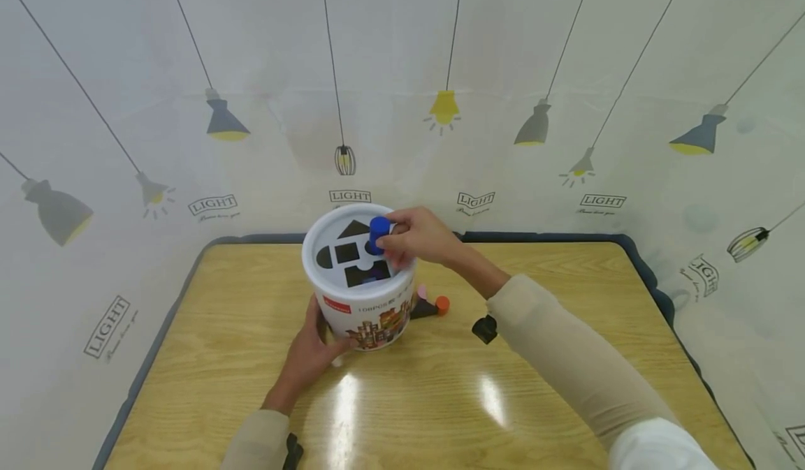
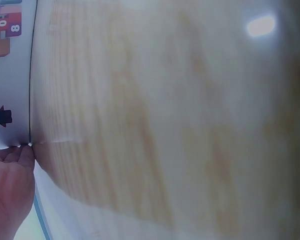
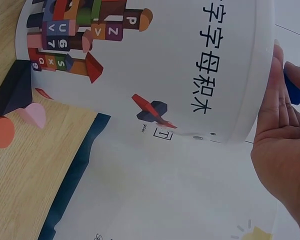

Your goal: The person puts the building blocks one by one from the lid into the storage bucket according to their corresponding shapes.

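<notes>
1. Behind the table, we see a pale wall sheet (image 1: 390,135) printed with hanging lamps and the word LIGHT.
2. Below it, we work at a wood-grain table (image 1: 541,365).
3. Toward the table's far edge, left of center, we have a white building-block bucket (image 1: 336,318), standing lid up. Its lid (image 1: 328,234) carries triangular, square, half-round, round and bridge-shaped openings.
4. With our left hand (image 1: 314,344), we clamp the bucket low on its side, thumb toward the front.
5. With our right hand (image 1: 415,236), we pinch the blue cylinder block (image 1: 379,225) between thumb and fingers. We hold it upright at the round opening; we cannot tell whether its lower end has entered.
6. To the right of the bucket, on the table, we find a black triangular block (image 3: 12,92), an orange-red cylinder block (image 1: 443,305) and a pink half-round block (image 3: 32,116), grouped close together.
</notes>
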Available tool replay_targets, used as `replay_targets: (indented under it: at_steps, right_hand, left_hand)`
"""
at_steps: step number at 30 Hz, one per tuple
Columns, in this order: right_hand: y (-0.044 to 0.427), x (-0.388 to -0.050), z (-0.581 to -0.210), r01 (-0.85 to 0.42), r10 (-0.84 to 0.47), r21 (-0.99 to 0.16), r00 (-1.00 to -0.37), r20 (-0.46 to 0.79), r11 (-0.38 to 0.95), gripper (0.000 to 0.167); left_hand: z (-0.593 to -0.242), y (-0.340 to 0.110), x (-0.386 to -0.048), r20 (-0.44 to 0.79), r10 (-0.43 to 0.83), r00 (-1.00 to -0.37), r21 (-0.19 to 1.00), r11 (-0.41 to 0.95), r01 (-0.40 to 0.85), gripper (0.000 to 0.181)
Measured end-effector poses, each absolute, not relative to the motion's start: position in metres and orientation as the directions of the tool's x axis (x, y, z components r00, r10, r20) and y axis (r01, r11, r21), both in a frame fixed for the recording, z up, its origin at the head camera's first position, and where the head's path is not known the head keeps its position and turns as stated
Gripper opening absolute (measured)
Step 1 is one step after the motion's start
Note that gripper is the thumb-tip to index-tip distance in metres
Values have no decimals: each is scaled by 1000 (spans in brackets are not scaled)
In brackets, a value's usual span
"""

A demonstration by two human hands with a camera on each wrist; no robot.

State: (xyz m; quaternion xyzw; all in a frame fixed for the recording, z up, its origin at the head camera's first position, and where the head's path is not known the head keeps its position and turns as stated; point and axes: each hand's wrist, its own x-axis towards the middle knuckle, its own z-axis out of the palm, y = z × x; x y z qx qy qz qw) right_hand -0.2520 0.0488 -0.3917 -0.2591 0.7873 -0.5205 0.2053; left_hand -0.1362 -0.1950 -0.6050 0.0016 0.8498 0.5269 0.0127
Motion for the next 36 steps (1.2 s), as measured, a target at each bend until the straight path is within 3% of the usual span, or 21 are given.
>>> replay_targets:
  at_steps: [9,36]
  right_hand:
    - [49,-253,-392,-173,-608,-929,-791,-66,327,45]
    - [99,-263,-412,-82,-437,-942,-896,-73,325,36]
  left_hand:
    - [-606,-195,-138,-24,15,-1000,892,453,-15,120]
    - [-602,-194,-136,-37,7,-999,881,472,-29,121]
